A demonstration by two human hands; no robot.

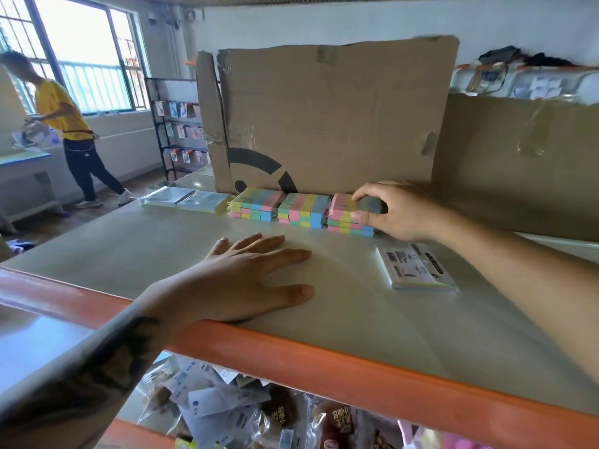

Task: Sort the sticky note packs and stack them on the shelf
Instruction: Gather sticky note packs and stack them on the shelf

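Three stacks of striped sticky note packs line my shelf's back edge, against the cardboard sheet. Two flat packs lie at the back left corner, and one label-up pack lies near the right stack. My left hand lies flat, fingers spread, by the front edge. My right hand pinches the right stack's top pack.

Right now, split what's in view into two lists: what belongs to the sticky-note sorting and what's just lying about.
Job in hand:
- three stacks of multicoloured packs
- top pack of the right stack, held by the right hand
- label-up pack lying alone
- two flat packs at the left
- shelf, left hand flat on it

Lying about:
- cardboard sheets behind the stacks
- bagged goods below
- wire display rack
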